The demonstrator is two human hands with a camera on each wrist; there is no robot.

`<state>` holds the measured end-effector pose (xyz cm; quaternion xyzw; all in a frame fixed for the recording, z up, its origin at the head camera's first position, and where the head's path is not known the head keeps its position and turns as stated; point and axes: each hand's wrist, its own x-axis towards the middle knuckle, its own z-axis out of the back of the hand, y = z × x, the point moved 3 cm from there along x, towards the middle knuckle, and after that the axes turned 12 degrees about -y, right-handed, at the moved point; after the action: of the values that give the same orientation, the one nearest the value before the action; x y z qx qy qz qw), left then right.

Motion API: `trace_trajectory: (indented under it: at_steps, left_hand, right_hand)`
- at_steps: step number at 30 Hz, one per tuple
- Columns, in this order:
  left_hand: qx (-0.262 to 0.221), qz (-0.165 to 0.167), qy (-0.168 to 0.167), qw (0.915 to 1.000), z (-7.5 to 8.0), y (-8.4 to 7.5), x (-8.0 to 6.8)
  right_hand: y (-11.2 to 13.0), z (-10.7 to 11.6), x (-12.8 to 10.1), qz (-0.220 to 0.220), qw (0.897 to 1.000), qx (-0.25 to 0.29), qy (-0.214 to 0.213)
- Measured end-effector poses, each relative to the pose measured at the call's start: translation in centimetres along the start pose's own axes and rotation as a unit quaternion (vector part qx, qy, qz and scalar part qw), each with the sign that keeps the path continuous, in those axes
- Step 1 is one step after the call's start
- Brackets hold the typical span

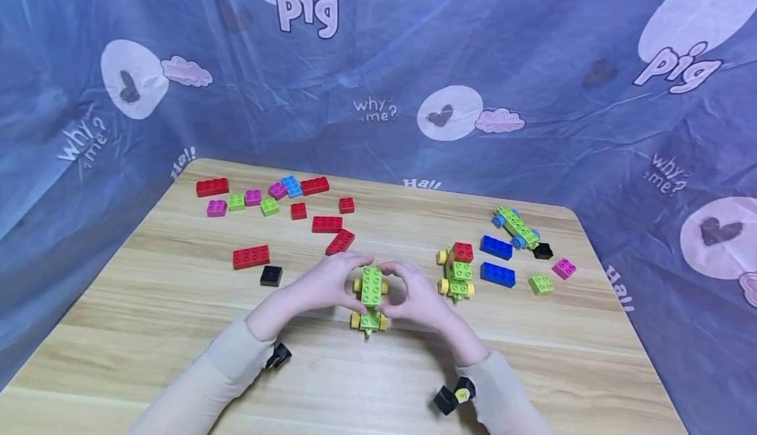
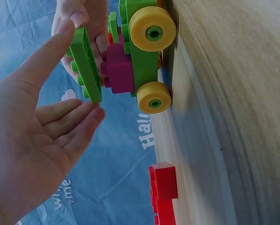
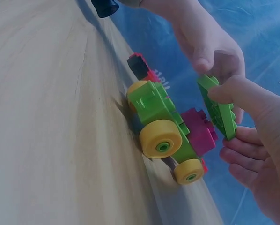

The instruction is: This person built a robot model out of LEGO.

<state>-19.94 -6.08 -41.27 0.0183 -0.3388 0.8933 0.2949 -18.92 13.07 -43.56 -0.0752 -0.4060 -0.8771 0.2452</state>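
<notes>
Hands point(image 1: 322, 285) pinching green plate point(image 1: 371, 286) edges

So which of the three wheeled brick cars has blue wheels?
The far-right car by the black brick; the one between the hands and its neighbour have yellow wheels.

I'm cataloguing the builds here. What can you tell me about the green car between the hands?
The green car looks like glossy plastic brick: a green chassis on four yellow wheels, a magenta brick on top. It stands on the wooden table. A flat green studded plate is tilted over the magenta brick, not pressed down, pinched at its ends by the left hand and right hand.
</notes>
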Motion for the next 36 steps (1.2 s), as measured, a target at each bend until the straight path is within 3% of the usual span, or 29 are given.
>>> trace_trajectory:
  at_steps: [36]
  left_hand:
    - [0.01, 0.011, 0.023, 0.9996, -0.85, 0.13, -0.26]
  right_hand:
    - [0.03, -0.3, -0.16, -0.009, 0.999, -0.014, 0.039]
